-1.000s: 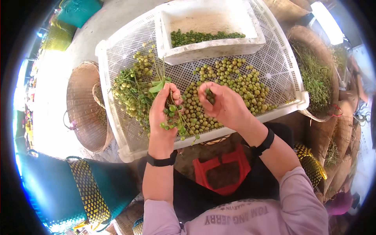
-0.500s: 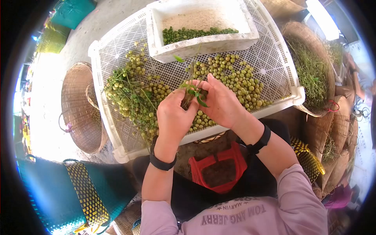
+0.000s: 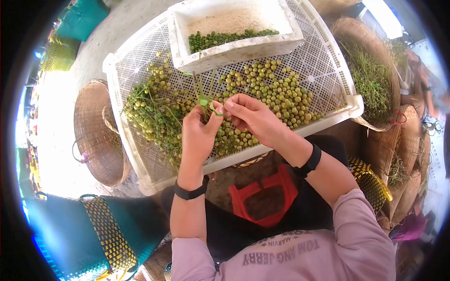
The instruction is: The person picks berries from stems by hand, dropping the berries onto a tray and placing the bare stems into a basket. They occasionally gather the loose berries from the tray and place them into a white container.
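Observation:
My left hand (image 3: 198,136) is closed round a thin green sprig (image 3: 203,100) with a few leaves, its stems rising towards the white box. At the left thumb, the fingertips of my right hand (image 3: 257,121) are pinched together; what lies between them is too small to make out. Both hands hover above a white perforated plastic tray (image 3: 323,127). Loose yellow-green round fruits (image 3: 276,91) are spread beyond and right of my hands. Left of them lies a heap of leafy stems (image 3: 152,112) with fruits attached.
A white foam box (image 3: 234,58) holding small darker green fruits (image 3: 225,39) stands on the tray's far side. Wicker baskets flank the tray, one at left (image 3: 96,140) and one at right (image 3: 340,35) full of stems (image 3: 370,79). A red plastic stool (image 3: 236,201) is below.
My right hand's fingers have drawn into a pinch, and the sprig now shows upright above my left hand. Both hands have shifted slightly; the whole view has tilted a little.

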`<state>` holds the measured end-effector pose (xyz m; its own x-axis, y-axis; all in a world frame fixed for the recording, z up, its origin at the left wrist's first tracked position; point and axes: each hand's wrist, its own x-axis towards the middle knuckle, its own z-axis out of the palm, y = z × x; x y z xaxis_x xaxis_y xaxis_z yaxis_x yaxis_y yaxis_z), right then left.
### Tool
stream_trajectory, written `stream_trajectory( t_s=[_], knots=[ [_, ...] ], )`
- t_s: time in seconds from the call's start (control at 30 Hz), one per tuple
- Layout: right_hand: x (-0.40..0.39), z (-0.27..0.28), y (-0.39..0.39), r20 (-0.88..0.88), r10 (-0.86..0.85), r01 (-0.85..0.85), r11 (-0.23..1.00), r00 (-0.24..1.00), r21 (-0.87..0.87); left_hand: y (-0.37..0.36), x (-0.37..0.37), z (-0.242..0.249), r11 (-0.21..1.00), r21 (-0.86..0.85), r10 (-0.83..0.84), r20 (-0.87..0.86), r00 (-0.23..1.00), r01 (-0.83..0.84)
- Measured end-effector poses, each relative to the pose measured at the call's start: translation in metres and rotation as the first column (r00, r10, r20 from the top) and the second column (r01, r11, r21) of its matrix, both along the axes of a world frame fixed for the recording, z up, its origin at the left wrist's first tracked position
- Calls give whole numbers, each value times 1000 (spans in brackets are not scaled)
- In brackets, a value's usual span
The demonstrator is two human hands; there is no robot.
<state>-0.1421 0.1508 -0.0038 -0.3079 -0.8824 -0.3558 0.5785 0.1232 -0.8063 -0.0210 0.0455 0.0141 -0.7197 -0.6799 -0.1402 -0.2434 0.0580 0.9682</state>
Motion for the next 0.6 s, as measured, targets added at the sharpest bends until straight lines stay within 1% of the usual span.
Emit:
stream_trajectory(
  t_s=[0.03, 0.1, 0.13, 0.2, 0.23, 0.27, 0.3, 0.33, 0.4, 0.43, 0.47, 0.5, 0.53, 0.57, 0.6],
  knots=[
    [0, -1, 0, 0, 1, -1, 1000, 1000, 1, 0, 0, 0, 1000, 1, 1, 0, 1000, -1],
    [-1, -5, 1, 8, 64, -64, 998, 998, -7, 0, 2, 0, 992, 127, -24, -14, 1000, 26],
    [-3, -5, 2, 7, 66, -66, 998, 998, -7, -1, 3, 0, 992, 127, -21, -15, 1000, 23],
    [-8, 0, 4, 279, -3, 9, 1000, 960, -20, -6, 6, 2, 930, 363, -11, -113, 994, 51],
    [-16, 4, 2, 446, -8, 21, 1000, 895, -23, -7, 6, 4, 932, 358, -7, -122, 992, 51],
    [-22, 11, 1, 520, -42, 58, 998, 853, -15, -8, 6, 7, 910, 415, 60, -154, 986, 9],
    [-32, 18, -1, 474, -69, 89, 996, 878, -18, -9, 6, 10, 881, 473, 128, -183, 975, -27],
    [-45, 25, -6, 428, -98, 118, 993, 899, -21, -10, 6, 15, 882, 470, 135, -197, 971, -27],
    [-82, 36, -25, 302, -131, 161, 984, 944, -77, -10, 10, 24, 815, 576, 213, -187, 959, -69],
    [-98, 44, -40, 138, -247, 258, 963, 959, -70, -12, 12, 23, 830, 557, 198, -236, 951, -35],
    [-112, 53, -55, -29, -355, 351, 933, 935, -80, -13, 14, 22, 827, 562, 205, -241, 949, -36],
    [-121, 60, -69, -214, -403, 388, 915, 890, -112, -15, 15, 21, 798, 602, 220, -261, 940, -20],
    [-129, 63, -82, -388, -441, 414, 897, 810, -154, -17, 16, 20, 769, 639, 237, -281, 930, -3],
    [-137, 60, -93, -394, -433, 406, 901, 811, -155, -18, 17, 19, 751, 660, 240, -298, 924, 18],
    [-137, 57, -101, -821, -366, 398, 898, 438, -189, -18, 19, 20, 749, 662, 248, -304, 920, 17]
  ],
)
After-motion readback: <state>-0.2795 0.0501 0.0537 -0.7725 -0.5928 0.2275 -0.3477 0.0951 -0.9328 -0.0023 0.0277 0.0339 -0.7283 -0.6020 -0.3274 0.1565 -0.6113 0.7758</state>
